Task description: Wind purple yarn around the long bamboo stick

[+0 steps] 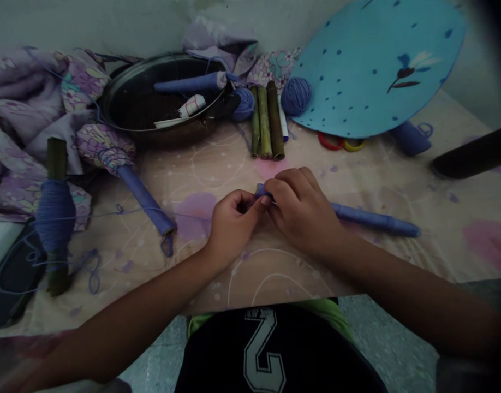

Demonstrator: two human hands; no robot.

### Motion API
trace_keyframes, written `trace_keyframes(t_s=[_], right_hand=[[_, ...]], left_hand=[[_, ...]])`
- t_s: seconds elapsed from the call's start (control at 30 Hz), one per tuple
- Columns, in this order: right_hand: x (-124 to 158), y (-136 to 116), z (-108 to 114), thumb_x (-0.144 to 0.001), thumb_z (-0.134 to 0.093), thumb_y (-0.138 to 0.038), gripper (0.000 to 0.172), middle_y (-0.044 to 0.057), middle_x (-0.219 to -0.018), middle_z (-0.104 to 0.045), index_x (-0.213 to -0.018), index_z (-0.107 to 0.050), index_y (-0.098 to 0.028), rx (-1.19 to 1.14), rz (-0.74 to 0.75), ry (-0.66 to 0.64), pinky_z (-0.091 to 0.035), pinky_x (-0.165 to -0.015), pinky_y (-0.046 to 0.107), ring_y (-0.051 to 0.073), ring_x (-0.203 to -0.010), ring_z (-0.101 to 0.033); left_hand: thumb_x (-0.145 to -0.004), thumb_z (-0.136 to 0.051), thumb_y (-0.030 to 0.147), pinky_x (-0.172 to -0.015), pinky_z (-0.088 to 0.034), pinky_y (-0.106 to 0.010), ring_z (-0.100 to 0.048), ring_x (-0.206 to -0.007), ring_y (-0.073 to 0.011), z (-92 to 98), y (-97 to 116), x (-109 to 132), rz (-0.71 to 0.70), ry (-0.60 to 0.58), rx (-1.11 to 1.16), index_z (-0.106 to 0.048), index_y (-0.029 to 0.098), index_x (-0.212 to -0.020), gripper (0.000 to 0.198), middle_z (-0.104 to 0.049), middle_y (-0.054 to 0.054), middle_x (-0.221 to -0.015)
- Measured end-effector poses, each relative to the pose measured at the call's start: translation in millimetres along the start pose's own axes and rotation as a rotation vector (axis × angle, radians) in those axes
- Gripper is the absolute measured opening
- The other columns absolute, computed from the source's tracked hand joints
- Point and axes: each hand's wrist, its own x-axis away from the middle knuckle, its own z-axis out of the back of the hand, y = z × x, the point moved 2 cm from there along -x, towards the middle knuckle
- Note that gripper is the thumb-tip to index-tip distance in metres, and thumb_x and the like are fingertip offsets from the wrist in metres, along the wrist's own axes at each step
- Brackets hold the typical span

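Observation:
My right hand [302, 210] is closed around one end of a blue-purple wrapped stick [375, 220], which runs out to the right across the table. Close against it, my left hand [239, 224] has its thumb and fingers pinched together at the stick's near end. A thin blue-purple yarn [185, 214] stretches from my left hand to a yarn-wound stick [57, 229] at the far left. What exactly sits between the left fingertips is small and partly hidden. Between the two lies a cloth-headed stick with a blue-purple handle [146, 199].
Behind my hands stand a dark pan [111, 120], several green-brown stalks [270, 123] and a yarn ball [296, 96]. A large light-blue oval board [357, 82] leans at the back right, near a dark pole [471, 153]. Purple floral cloth [25, 114] is heaped at left.

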Motion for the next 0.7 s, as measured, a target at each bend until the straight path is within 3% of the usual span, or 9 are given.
trace_keyframes(t_s=[0.13,0.23,0.3,0.43,0.6,0.7], right_hand=[[-3,1,7,-0.081,-0.05,-0.014,0.022,0.014,-0.098,-0.054,-0.102,-0.053,-0.011,-0.146,-0.014,-0.009,-0.043,-0.084,0.038,0.023,-0.097,-0.049],[-7,8,15,-0.078,-0.051,-0.014,0.03,0.015,-0.106,-0.055,-0.107,-0.052,-0.011,-0.246,-0.116,-0.056,-0.045,-0.084,0.037,0.023,-0.101,-0.052],[-8,15,18,-0.078,-0.05,-0.015,0.028,0.015,-0.113,-0.055,-0.106,-0.055,-0.012,-0.272,-0.156,-0.104,-0.045,-0.087,0.038,0.023,-0.105,-0.053],[-8,25,16,-0.082,-0.048,-0.017,0.02,0.014,-0.111,-0.058,-0.097,-0.059,-0.012,-0.31,-0.078,-0.194,-0.041,-0.092,0.038,0.024,-0.107,-0.054],[-8,29,16,-0.086,-0.045,-0.025,0.024,0.007,-0.086,-0.064,-0.107,-0.055,-0.016,-0.243,-0.169,-0.408,-0.042,-0.067,0.03,0.018,-0.074,-0.058],[-9,28,19,-0.086,-0.046,-0.027,0.025,0.003,-0.076,-0.064,-0.108,-0.055,-0.017,-0.21,-0.231,-0.422,-0.037,-0.056,0.026,0.015,-0.06,-0.055]], left_hand=[[-0.071,-0.065,0.031,-0.053,-0.035,-0.021,-0.044,-0.057,-0.0073,2.0,1,-1,0.007,0.034,-0.007,-0.056,0.015,-0.068,0.019,-0.052,0.002,-0.063],[-0.072,-0.064,0.031,-0.05,-0.032,-0.02,-0.039,-0.054,-0.0063,2.5,2,-1,-0.013,0.057,-0.012,-0.054,0.015,-0.067,0.019,-0.047,0.004,-0.06],[-0.072,-0.063,0.03,-0.05,-0.031,-0.02,-0.038,-0.053,-0.006,2.0,3,0,-0.025,0.066,-0.035,-0.054,0.015,-0.067,0.018,-0.046,0.004,-0.059],[-0.073,-0.062,0.028,-0.051,-0.033,-0.02,-0.04,-0.053,-0.0062,0.5,3,1,-0.027,0.068,-0.071,-0.056,0.015,-0.069,0.015,-0.049,0.004,-0.06],[-0.072,-0.063,0.026,-0.053,-0.034,-0.02,-0.042,-0.055,-0.0065,0.4,1,2,-0.034,0.047,-0.048,-0.057,0.014,-0.072,0.013,-0.051,0.003,-0.063],[-0.071,-0.064,0.025,-0.054,-0.036,-0.02,-0.044,-0.057,-0.0068,0.9,-1,1,-0.03,0.042,-0.019,-0.057,0.014,-0.077,0.014,-0.052,0.003,-0.065]])
